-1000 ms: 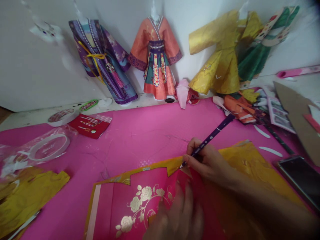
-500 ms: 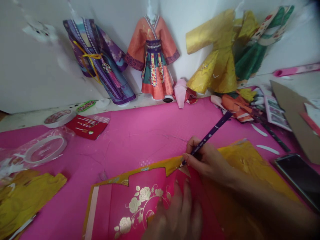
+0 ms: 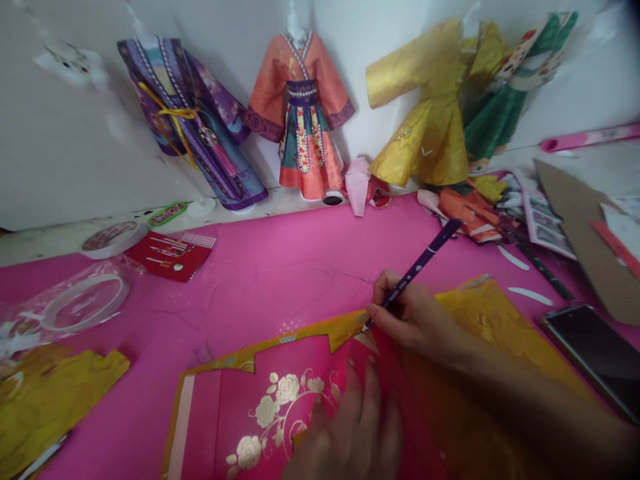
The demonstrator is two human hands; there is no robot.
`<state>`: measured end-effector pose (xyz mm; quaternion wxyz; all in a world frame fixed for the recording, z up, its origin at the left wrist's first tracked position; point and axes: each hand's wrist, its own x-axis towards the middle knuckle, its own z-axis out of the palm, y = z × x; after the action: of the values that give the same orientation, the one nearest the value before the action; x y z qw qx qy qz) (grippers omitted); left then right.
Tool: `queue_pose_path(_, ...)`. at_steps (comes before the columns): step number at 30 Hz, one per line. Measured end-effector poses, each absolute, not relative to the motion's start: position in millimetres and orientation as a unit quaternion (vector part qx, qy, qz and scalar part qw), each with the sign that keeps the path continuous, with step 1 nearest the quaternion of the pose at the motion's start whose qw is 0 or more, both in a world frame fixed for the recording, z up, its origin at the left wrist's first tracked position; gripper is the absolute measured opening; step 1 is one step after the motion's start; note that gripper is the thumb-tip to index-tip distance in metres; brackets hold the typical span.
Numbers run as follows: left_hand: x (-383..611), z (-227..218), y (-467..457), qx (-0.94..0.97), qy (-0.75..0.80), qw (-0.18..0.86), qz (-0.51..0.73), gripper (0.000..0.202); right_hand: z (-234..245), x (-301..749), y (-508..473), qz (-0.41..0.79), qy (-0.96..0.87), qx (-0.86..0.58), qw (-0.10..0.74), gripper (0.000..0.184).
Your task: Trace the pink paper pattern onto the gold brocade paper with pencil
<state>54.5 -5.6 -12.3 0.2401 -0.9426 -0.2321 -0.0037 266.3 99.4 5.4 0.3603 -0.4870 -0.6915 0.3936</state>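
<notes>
right hand point(image 3: 417, 320) gripping purple pen point(image 3: 417, 267), tip at yellow paper point(image 3: 500, 320) edge. left hand point(image 3: 350, 433) flat, ungripping, on red floral sheet point(image 3: 260, 393) (outline partly traced, probably).

A pink-covered table point(image 3: 280, 267) carries gold paper point(image 3: 500, 327), tape rolls point(image 3: 83, 300), a phone point(image 3: 597, 350) and scraps point(image 3: 470, 213).

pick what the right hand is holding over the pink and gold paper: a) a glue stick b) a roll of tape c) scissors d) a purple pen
d: the right hand grips a purple pen with its tip down on the pink and gold paper, while the left hand lies flat on the sheet.
</notes>
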Motion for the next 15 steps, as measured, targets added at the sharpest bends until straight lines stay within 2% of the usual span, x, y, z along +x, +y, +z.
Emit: queue_pose_path(15, 51.8, -9.6, -4.9, -0.945, -0.224, 0.238, 0.011, 0.050, 10.8, 267.4, 102.1, 0.378, -0.692, -0.498, 0.361, 0.010)
